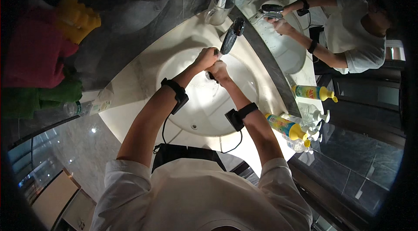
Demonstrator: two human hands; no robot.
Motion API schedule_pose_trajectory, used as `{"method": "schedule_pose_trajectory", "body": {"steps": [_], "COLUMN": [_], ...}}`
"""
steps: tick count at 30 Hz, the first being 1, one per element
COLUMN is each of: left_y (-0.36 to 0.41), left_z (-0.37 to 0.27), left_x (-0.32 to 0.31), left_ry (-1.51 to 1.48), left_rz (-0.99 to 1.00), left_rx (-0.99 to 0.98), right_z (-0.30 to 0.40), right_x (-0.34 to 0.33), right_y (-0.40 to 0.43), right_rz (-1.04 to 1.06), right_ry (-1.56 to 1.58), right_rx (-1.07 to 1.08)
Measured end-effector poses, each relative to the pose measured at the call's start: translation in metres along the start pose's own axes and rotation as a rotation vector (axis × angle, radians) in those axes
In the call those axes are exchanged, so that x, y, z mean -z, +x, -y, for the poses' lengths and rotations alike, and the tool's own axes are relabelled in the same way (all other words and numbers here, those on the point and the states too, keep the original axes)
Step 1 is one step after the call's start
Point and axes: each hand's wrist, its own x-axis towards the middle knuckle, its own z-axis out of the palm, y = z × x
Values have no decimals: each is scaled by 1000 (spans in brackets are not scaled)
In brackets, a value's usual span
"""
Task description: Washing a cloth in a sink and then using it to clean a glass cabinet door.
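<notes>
Both hands are close together over a white round washbasin [183,113], below the spout of a dark, shiny faucet [230,40]. My left hand [206,58] has its fingers curled, and a small dark spot shows by its knuckles. Just below it, my right hand [220,71] touches or nearly touches it. Pale water or foam is at the fingers. A dark, metal-rimmed shape [209,75] shows beside the right hand; whether it is held or is the basin's drain is unclear. The fingertips are hidden.
A clear tumbler [217,10] with a tube stands behind the faucet. Several pump bottles and a yellow-capped bottle [284,127] stand at right by the mirror [281,45]. At left are a red cloth [32,51], a green towel [58,94] and a clear bottle [85,108].
</notes>
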Motion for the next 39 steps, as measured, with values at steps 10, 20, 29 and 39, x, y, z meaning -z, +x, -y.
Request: {"method": "schedule_pose_trajectory", "body": {"steps": [10,20,29,39], "left_y": [8,6,-8,2], "left_z": [18,5,-26,-14], "left_x": [-9,15,16,-4], "left_ry": [43,-157,63,387], "left_rz": [16,173,232,54], "left_rx": [16,-131,-144,-74], "right_z": [-13,8,13,-8], "right_x": [-6,15,16,-6], "right_y": [2,-14,-12,-2], "right_rz": [26,122,229,-138], "right_ry": [540,980,388,271], "right_rx": [-28,-251,-249,143]}}
